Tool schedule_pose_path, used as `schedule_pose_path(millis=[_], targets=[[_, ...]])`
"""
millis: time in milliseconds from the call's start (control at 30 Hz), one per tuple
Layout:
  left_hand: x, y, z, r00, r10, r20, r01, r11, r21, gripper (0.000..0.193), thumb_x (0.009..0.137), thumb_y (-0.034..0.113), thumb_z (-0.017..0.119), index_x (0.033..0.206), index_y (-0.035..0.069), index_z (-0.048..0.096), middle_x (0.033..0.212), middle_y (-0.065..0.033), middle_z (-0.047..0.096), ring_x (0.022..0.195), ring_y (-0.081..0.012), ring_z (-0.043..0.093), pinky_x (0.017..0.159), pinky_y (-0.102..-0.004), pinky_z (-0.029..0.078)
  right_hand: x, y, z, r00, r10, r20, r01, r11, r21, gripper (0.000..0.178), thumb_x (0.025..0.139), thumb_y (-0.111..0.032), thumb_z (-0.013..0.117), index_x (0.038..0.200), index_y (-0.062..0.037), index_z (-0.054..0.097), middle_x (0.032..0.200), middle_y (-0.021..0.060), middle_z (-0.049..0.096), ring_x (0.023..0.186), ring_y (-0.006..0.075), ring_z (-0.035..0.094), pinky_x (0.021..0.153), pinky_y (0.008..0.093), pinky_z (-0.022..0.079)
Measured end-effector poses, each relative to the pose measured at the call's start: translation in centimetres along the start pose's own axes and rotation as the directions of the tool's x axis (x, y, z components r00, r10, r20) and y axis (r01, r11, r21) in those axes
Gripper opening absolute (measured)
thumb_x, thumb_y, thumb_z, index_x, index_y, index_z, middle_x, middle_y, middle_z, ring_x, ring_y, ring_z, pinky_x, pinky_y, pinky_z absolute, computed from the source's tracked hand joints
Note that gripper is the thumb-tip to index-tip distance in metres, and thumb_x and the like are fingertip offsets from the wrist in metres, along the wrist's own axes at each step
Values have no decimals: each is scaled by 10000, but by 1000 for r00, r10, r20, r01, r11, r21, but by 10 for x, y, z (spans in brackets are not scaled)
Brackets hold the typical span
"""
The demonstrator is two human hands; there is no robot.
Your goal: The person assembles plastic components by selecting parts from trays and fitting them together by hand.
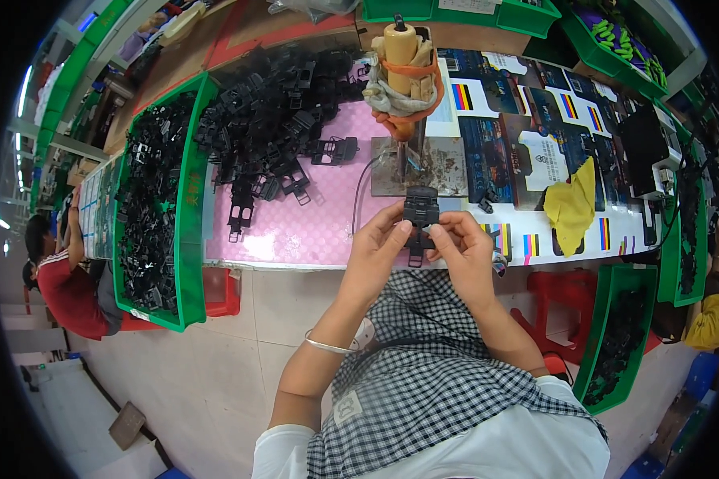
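Between my two hands is a black plastic frame part [421, 209], held upright near the table's front edge. My left hand [380, 239] pinches its left side with thumb and fingers. On the other side, my right hand [463, 244] grips it the same way, the thumb resting on its lower face. Just beyond the part stands a bench tool with a cloth-wrapped yellow handle [407, 68] and a thin metal rod pointing down at a stained metal plate [447, 168]. A heap of similar black parts [268, 108] lies to the left on a pink mat [311, 223].
A green bin [188, 263] of black parts stands at the left, another green bin [603, 351] at lower right. Right of the plate lie a yellow cloth [571, 209] and small black pieces [487, 199]. A red stool [555, 307] is under the table. A person in red [76, 291] sits far left.
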State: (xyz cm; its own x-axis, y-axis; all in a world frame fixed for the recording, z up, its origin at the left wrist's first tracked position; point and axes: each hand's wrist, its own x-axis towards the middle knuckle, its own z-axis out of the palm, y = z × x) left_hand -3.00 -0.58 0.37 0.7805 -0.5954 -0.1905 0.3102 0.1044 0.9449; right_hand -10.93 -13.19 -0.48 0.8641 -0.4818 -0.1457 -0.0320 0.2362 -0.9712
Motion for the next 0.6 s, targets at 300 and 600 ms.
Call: schedule_pose_path(millis=[300, 600], targets=[[10, 8, -14, 987, -42, 154, 32, 997, 71, 395, 945, 191, 501, 1258, -49, 471, 1100, -61, 574, 953, -100, 530, 869, -247, 429, 28, -1, -4, 996, -91, -7, 91, 993, -80, 229, 948, -184, 487, 1036, 12, 565, 769, 22, 583, 651, 73, 573, 552, 197, 493], [19, 6, -21, 997, -43, 70, 40, 998, 41, 390, 943, 178, 501, 1244, -69, 480, 1048, -62, 602, 914, -96, 552, 839, -234, 442, 42, 6, 2, 996, 6, 93, -9, 999, 32, 231, 930, -178, 517, 1001, 32, 581, 805, 33, 597, 651, 87, 578, 576, 217, 486]])
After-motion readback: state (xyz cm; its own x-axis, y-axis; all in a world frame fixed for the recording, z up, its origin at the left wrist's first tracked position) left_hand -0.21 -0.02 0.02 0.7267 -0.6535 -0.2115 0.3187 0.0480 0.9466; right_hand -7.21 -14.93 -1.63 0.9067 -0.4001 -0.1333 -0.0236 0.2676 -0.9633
